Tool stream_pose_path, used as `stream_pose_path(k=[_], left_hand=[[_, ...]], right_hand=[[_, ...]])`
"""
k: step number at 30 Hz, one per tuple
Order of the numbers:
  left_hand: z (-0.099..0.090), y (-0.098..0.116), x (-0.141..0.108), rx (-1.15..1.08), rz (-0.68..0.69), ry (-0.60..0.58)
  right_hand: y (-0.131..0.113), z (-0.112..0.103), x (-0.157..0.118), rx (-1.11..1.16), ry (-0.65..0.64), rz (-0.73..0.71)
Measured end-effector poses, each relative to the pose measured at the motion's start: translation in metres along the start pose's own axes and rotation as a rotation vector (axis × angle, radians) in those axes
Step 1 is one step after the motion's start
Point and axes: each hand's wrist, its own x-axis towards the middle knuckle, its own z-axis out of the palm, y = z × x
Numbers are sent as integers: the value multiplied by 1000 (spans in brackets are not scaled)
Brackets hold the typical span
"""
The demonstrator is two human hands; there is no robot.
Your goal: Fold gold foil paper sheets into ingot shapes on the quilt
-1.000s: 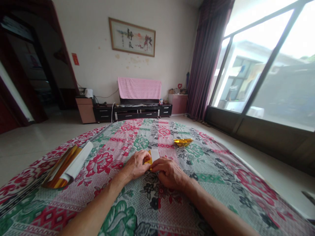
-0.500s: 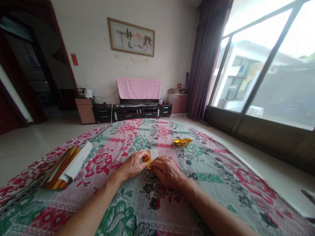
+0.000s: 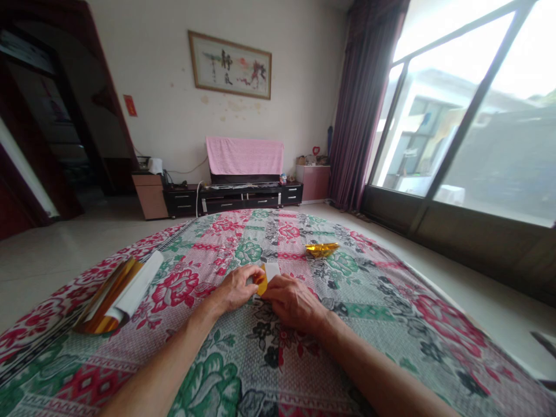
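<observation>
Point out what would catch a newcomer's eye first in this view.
Likely the tablecloth, its bold red and green flowers spreading across the foreground. At its middle, the left hand and right hand meet at a small gold-and-white sheet. A shiny gold folded piece glints just beyond the right hand, and a pink cloth stands out by the far wall.
</observation>
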Motion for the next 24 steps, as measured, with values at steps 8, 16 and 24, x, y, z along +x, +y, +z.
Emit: stream_pose_path(k=[8,16,24], left_hand=[[-5,-2,2,-39,-5,-67],[-1,4,-3,44,63,19],[3,-10,1,-10,10,8]], right_hand=[[1,1,-1,36,19,4],[-1,2,-1,15,12,81],[-3,-3,-1,-43,-83,77]])
